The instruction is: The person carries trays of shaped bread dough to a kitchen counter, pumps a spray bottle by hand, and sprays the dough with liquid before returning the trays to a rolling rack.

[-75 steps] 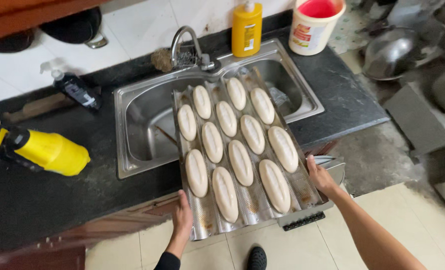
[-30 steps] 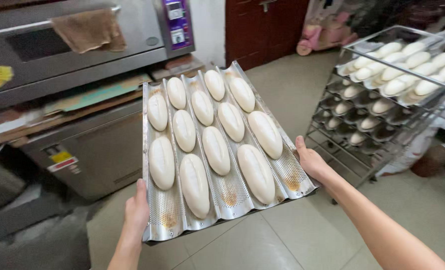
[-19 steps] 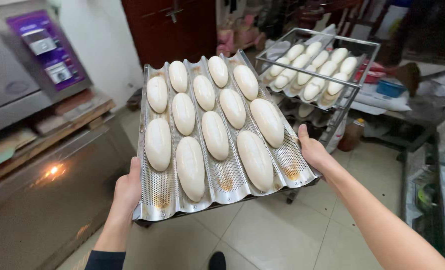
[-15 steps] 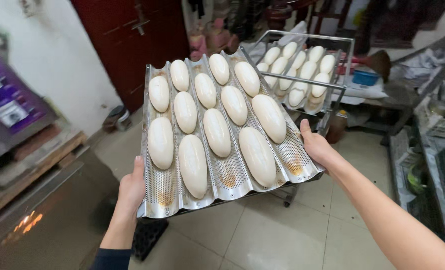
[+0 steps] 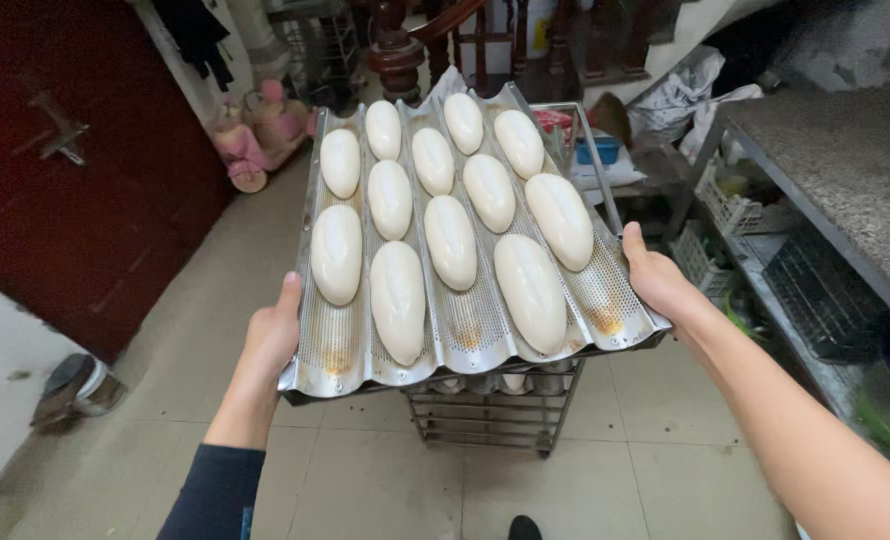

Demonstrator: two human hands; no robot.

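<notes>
left hand [image 5: 270,345] clamps left edge of perforated tray [image 5: 470,335] | right hand [image 5: 655,280] clamps right edge | tray held level above wire rack [image 5: 490,410] | stiff metal, likely light; raw dough loaves [image 5: 450,240] soft, easily dented, may slide | grip rims only

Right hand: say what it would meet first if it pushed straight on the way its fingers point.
Probably the metal rack. The right hand grips the perforated tray and points forward; depth is unclear.
</notes>
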